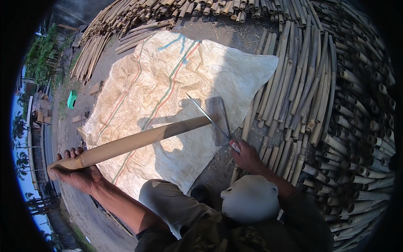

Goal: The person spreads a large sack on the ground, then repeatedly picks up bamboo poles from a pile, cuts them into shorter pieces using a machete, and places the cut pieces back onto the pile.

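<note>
My left hand is wrapped round the near left end of a long bamboo length, which slants up to the right. Its far end lies on a dark wooden block. In my right hand is a knife with a long, thin blade and a red and pale handle. The blade points up and left and crosses over the bamboo near the block; whether it touches, I cannot tell. Beneath them spreads a wrinkled whitish woven sheet with red and green stripes. My shadow falls on it.
Bamboo poles lie close on the right, beside a tall stack of poles. More stacked bamboo runs along the far side. A green container stands on the ground to the left. My bent knees are at the sheet's near edge.
</note>
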Demonstrator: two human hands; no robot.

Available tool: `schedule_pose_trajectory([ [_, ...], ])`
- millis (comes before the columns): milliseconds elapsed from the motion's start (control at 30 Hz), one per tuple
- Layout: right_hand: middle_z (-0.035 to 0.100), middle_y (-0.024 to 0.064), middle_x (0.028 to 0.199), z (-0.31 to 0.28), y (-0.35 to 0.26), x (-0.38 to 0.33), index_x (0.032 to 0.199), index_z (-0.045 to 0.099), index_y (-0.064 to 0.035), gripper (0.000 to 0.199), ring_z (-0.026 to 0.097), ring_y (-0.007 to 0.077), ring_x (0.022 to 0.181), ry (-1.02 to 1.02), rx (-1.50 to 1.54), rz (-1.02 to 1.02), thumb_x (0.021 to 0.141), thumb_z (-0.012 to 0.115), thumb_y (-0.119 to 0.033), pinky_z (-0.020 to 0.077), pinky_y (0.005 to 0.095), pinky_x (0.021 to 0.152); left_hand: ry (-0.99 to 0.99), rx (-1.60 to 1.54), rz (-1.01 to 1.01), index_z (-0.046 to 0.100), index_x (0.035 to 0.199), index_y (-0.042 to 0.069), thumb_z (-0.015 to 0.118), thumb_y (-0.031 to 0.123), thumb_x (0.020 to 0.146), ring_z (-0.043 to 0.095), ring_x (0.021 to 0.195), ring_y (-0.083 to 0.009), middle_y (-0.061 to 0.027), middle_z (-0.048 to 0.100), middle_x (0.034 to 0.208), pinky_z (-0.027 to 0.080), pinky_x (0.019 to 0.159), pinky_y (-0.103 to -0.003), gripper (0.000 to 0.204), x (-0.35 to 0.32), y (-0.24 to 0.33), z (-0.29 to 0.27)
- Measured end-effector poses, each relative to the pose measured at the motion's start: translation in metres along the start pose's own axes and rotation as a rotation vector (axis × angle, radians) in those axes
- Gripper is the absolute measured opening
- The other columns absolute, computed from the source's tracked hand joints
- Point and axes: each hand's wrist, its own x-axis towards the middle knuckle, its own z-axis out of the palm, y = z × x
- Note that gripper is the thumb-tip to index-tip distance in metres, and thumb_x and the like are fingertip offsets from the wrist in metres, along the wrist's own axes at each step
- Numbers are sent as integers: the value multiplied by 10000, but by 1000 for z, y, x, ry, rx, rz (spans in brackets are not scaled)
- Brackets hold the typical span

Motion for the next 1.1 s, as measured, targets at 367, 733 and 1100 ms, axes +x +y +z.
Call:
schedule_pose_trajectory([
  [367, 678, 254, 887, 46, 65, 32, 1005, 627, -36, 287, 671, 471, 845, -2, -149, 19, 946, 652, -316, 521, 540, 718, 107, -76, -64, 544, 1052, 39, 434, 764, 954, 514, 693, -222, -110, 513, 859, 506, 661, -366, 740, -10, -11, -124],
  [733, 693, 234, 865, 43, 64, 23, 1139, 650, -49, 299, 688, 448, 842, -90, -181, -184, 946, 639, -277, 547, 530, 740, -35, -276, -193, 482, 931, 28, 432, 760, 908, 451, 722, -247, -99, 441, 840, 437, 697, -409, 734, -16, -3, -152],
  [1100, 689, 234, 962, 41, 80, 27, 1080, 621, -45, 293, 683, 450, 878, 40, -151, -60, 909, 678, -276, 539, 550, 760, 133, -95, -27, 559, 1100, 0, 333, 855, 908, 505, 791, -294, -148, 517, 941, 498, 738, -447, 904, -32, 4, -147],
])
